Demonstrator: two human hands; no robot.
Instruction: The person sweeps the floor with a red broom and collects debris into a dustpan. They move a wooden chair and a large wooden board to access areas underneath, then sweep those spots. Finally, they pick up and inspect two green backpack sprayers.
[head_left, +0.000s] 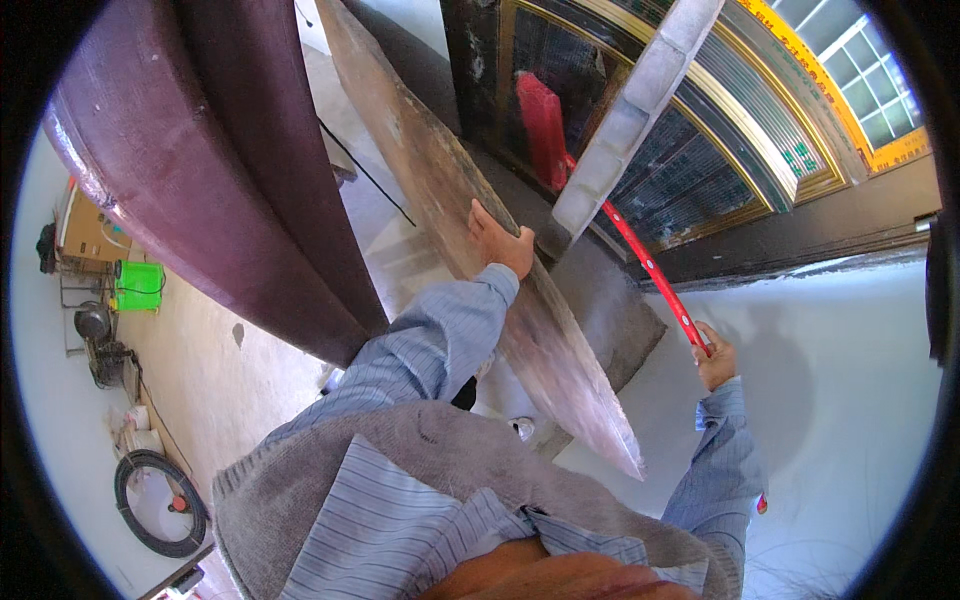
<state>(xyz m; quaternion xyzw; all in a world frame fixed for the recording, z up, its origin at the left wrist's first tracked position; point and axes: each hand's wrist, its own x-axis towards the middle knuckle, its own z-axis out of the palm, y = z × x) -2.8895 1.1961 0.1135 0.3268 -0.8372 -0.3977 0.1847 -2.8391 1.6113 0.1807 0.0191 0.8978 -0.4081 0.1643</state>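
Note:
My left hand (504, 241) rests on a long, worn wooden board (480, 217), its thumb and fingers over the board's edge. The board slants down towards my body. My right hand (714, 355), at the right by the white wall, grips the end of a red broom's handle (651, 266). The handle passes behind a pale narrow beam (634, 124), and the broom's red head (546, 127) shows beyond it. A large dark maroon covered piece (232, 172) stands at the left, close to my left sleeve.
A dark metal door (697, 172) with gold trim and glass is at the upper right. On the left floor are a coil of black hose (124, 491), a green container (139, 285) and a cardboard box (86, 232). A dark mat (607, 315) lies below the beam.

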